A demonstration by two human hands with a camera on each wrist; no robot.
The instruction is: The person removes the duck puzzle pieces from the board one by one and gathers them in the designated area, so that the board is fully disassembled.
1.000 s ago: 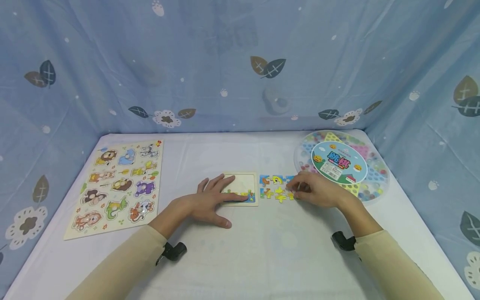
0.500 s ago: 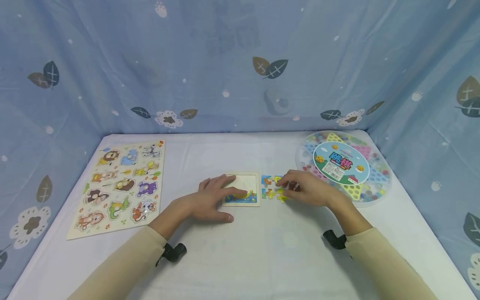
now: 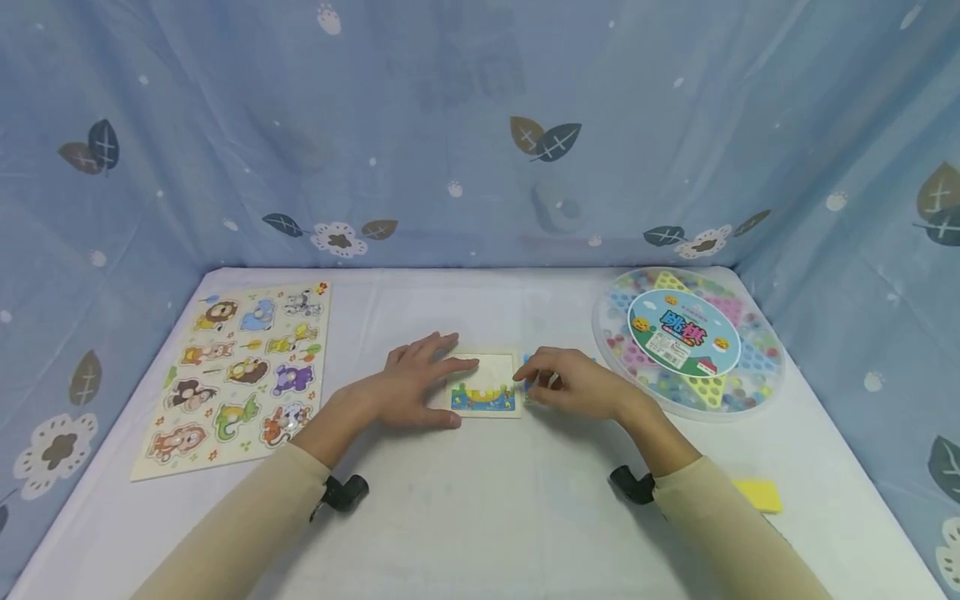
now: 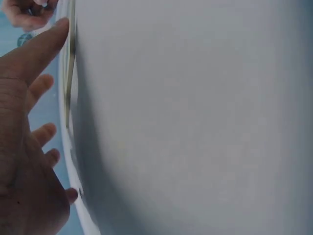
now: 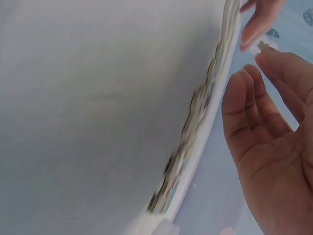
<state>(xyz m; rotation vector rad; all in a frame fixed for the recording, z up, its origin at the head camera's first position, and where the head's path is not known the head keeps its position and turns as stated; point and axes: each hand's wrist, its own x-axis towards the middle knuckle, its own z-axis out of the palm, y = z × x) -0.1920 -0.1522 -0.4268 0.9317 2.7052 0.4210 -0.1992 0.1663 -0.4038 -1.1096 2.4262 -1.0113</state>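
A small wooden puzzle tray (image 3: 483, 367) lies mid-table, its bottom row filled with blue and yellow puzzle pieces (image 3: 483, 398) and its upper part bare. My left hand (image 3: 411, 385) lies over the tray's left side with fingers spread. Just past the tray's right edge, my right hand (image 3: 573, 383) hovers with loosely bent fingers over loose puzzle pieces (image 3: 528, 360), mostly hiding them. In the right wrist view, a gap shows between the right hand's thumb and fingers (image 5: 235, 93), with no piece visible there. The left wrist view shows the left thumb beside the tray's edge (image 4: 71, 68).
An animal peg puzzle board (image 3: 232, 375) lies at the left. A round Chinese checkers set (image 3: 686, 333) with marbles sits at the right back. A yellow flat object (image 3: 760, 495) shows beside the right sleeve. Blue patterned cloth (image 3: 465, 125) hangs behind the white table.
My right hand has moved left across the loose pieces to the tray's edge. The left index finger has shifted up off the filled row. The yellow object has come into view beside the right sleeve.
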